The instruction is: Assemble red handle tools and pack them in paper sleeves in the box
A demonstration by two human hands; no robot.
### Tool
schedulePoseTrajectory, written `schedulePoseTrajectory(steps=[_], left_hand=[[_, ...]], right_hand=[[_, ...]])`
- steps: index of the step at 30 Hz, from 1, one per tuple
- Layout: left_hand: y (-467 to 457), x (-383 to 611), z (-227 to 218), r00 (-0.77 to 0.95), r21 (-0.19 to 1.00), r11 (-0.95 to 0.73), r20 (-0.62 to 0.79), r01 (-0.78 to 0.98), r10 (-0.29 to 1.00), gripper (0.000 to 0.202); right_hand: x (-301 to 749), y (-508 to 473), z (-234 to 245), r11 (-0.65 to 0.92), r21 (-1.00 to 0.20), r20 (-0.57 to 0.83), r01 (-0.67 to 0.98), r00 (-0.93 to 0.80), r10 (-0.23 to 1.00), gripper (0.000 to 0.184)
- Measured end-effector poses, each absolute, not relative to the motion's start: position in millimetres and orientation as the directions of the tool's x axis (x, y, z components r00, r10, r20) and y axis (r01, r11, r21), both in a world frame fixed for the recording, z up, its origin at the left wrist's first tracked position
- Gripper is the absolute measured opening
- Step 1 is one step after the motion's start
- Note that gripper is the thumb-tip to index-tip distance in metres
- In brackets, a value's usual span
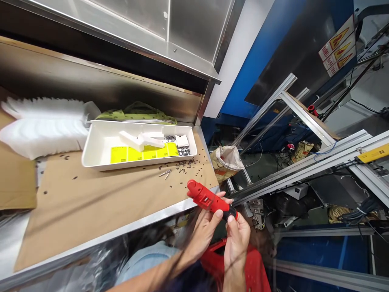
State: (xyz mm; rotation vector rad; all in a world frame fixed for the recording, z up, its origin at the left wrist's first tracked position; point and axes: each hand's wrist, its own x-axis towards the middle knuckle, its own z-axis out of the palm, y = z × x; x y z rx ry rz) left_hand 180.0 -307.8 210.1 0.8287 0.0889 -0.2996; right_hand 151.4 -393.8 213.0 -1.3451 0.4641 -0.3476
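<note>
Stainless-steel cabinetry [194, 24] across the top of the view, an aluminium extrusion frame [304, 164] slanting along the right, and below it a counter [106, 232] with a metal front edge, covered in brown kraft paper [91, 202]. On the paper, white foam sheets [39, 129] to the far left and a white plastic tray [136, 165] holding yellow labels [142, 154], white foam blocks [139, 140] and a heap of dark screws. More dark screws [185, 164] scattered across the paper, two silver pins [165, 173] lying just in front of the tray. Off the counter's front edge, above a red plastic basket [240, 267], a red handheld tool [209, 199] with a black grip, held in both hands. Left hand [203, 231] cupped under the red body, its fingers [220, 195] closed around it; right hand [237, 243] pinching the black end between thumb and fingers [232, 219].
</note>
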Motion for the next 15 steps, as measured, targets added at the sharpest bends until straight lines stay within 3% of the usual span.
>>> schedulePoseTrajectory(steps=[6, 10, 15], left_hand=[[-302, 181, 207, 0.977, 0.822, 0.563, 0.036, 0.090, -0.209, 0.042], [-296, 181, 211, 0.962, 0.842, 0.532, 0.064, 0.091, -0.264, 0.022], [-297, 184, 216, 0.946, 0.744, 0.614, -0.074, 0.264, -0.316, 0.045]], right_hand=[[154, -393, 211, 0.257, -0.966, -0.155, -0.025, 0.854, -0.497, 0.036], [153, -397, 209, 0.261, -0.963, -0.180, -0.062, 0.872, -0.456, 0.040], [146, -406, 210, 0.255, -0.960, -0.214, -0.115, 0.889, -0.404, 0.042]])
